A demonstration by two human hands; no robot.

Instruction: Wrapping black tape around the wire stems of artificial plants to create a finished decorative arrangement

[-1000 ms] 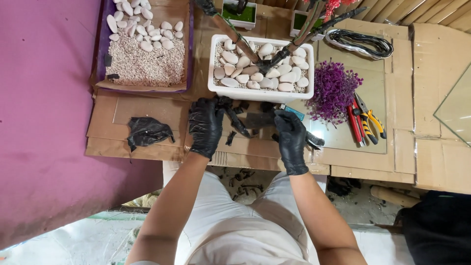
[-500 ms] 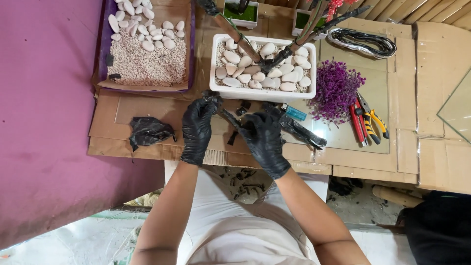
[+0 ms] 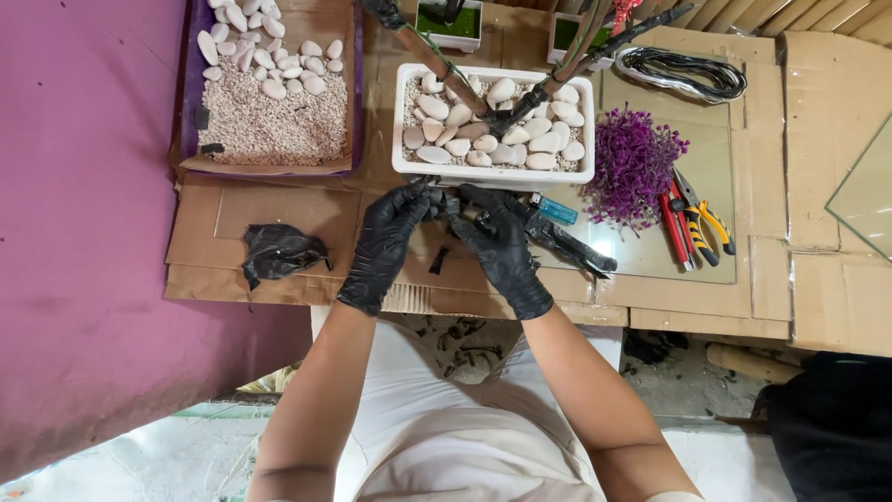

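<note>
Mid-frame, your left hand (image 3: 383, 244) and right hand (image 3: 502, 244) pinch a small dark piece (image 3: 452, 203); likely light, stiff; grip its ends.

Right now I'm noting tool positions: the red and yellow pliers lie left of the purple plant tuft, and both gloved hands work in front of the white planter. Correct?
Not quite. The head view shows the pliers right of the purple plant tuft, not left. Both gloved hands, left hand and right hand, do work in front of the white planter.
</note>
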